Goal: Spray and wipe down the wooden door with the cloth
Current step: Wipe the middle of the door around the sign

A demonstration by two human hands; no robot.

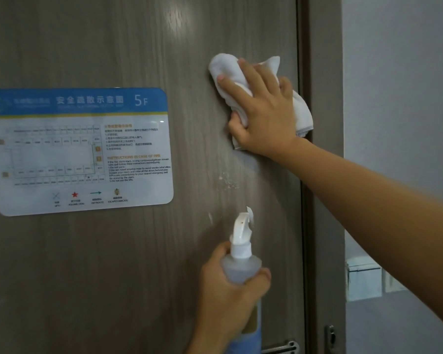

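Observation:
The grey-brown wooden door (128, 251) fills most of the head view. My right hand (261, 111) presses a bunched white cloth (225, 67) flat against the door's upper right, near its edge, fingers spread over the cloth. Lower down, my left hand (230, 290) grips a translucent spray bottle (241, 264) round its body, white trigger nozzle pointing up at the door. White spray flecks (226, 181) sit on the wood between the two hands.
A laminated blue and white evacuation plan (82, 149) is stuck to the door at left. The door frame (322, 175) runs down the right, with a pale wall beyond it. A metal door handle (281, 348) shows at the bottom, and a lock plate (330, 335) on the frame.

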